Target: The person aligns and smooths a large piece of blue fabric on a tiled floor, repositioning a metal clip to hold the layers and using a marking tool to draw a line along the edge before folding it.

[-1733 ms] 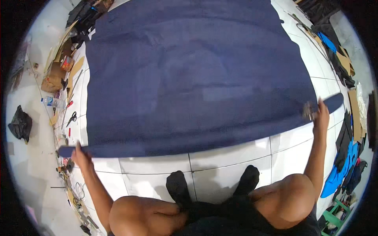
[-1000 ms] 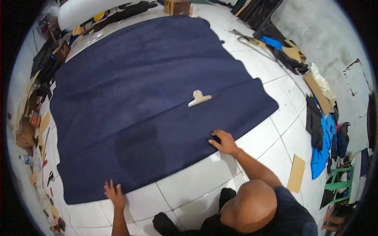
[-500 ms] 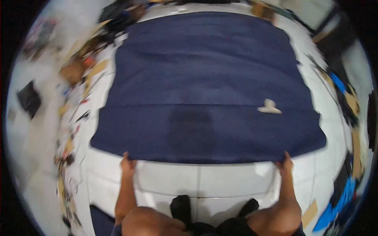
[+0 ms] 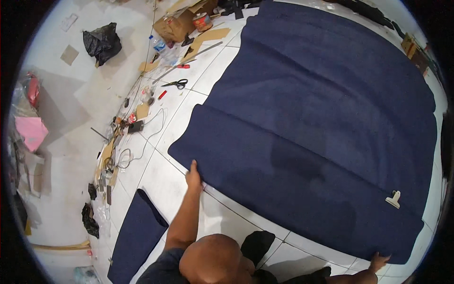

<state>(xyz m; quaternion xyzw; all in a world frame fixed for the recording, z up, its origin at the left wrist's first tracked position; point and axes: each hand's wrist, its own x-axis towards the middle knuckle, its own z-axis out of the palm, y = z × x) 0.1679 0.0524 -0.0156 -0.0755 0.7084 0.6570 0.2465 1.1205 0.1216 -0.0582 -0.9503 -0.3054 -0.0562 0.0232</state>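
Observation:
A large dark blue carpet sheet (image 4: pixel 293 118) lies spread over the white tiled floor, with a crease running across it near its front edge. My left hand (image 4: pixel 194 178) grips that front edge near the left corner, thumb on top and fingers underneath. Close to the right corner, my right hand (image 4: pixel 379 261) holds the same edge, its fingers partly hidden. A pale metal bulldog clip (image 4: pixel 393 199) rests on the carpet along the crease, nearer to my right hand.
Scissors (image 4: pixel 177 84), a plastic bottle (image 4: pixel 158 44), a tin can (image 4: pixel 202 22), a cardboard box (image 4: pixel 175 27) and cables (image 4: pixel 142 154) litter the floor at left. A folded dark blue piece (image 4: pixel 137 236) lies left of my arm. A black plastic bag (image 4: pixel 102 43) is farther left.
My view has swung to the left, so the carpet appears shifted right and tilted, and more of the clutter on the left shows. Both hands still grip the front edge.

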